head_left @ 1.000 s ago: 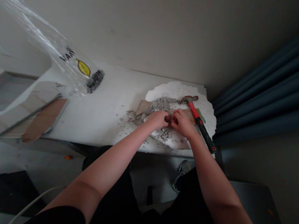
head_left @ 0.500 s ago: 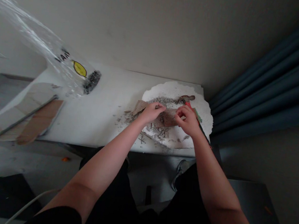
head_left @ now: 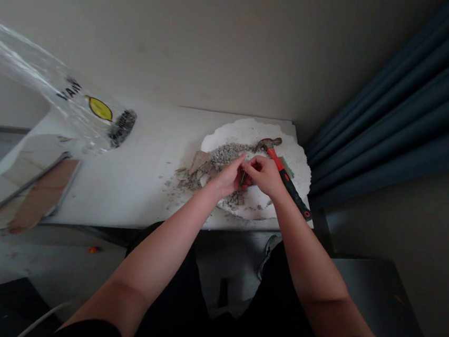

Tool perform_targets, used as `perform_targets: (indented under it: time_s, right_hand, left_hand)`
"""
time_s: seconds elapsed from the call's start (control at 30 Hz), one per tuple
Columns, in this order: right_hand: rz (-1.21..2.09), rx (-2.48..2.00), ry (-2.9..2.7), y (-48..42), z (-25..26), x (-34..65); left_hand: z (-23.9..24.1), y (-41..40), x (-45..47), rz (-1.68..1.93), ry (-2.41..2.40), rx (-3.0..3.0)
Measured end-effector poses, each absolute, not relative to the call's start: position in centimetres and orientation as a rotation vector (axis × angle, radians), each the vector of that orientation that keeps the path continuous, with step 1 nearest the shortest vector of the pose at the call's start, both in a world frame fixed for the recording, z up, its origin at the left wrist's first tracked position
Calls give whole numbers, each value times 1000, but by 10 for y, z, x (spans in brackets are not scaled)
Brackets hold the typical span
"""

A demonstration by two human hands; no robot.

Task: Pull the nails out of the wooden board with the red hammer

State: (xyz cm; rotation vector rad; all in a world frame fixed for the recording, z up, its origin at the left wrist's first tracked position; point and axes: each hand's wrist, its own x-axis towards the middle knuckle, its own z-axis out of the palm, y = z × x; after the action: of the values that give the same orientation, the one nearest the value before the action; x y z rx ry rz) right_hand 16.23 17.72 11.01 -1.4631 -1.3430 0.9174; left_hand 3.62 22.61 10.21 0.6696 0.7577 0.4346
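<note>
Both hands meet over rubble on a white slab at the bench's right end.

The left hand and right hand touch at the fingertips, fingers closed together on a small dark piece; what it is cannot be told. Grey rubble lies just beyond, at 11 o'clock from the hands, on the white slab. A red-handled hammer lies at 2 o'clock, beside the right hand. A clear plastic bag sits well apart on the bench, at 9 o'clock.
</note>
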Motion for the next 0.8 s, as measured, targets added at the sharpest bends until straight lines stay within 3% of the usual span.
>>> perform_targets:
  time_s: [0.1,0.27,0.8]
  right_hand:
    - [891,-1536,-1348,179,108,168]
    - [427,-1664,-1323,182,106,183]
    - [319,-1650,-1404,177,110,160]
  left_hand:
    - [104,226,44,460,736,631]
    - [104,232,44,497,724,494]
    - [128,247,-5,1001,735,242]
